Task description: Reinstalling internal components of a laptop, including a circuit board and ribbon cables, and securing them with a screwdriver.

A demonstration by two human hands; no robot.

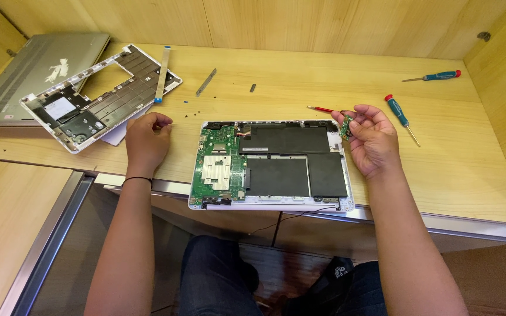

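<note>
Right hand [372, 142]: raised over the wooden surface [300, 76] at the opened laptop base's 2 o'clock corner; fingers [363, 114] grasping a small green circuit board [346, 127], held upright just above that corner.
Left hand [146, 140]: resting on the surface at 9 o'clock of the base, fingers loosely curled, holding nothing visible.
Opened laptop base [272, 165]: white shell, flat, centre; green mainboard on its left side, black battery panels on the right.
Red-handled screwdriver [322, 109]: at 12 o'clock of the right hand.
Two blue-handled screwdrivers [399, 114]: at 1 to 2 o'clock, apart.
Detached keyboard frame [98, 96]: at 10 o'clock, leaning on a grey laptop lid [36, 70].
</note>
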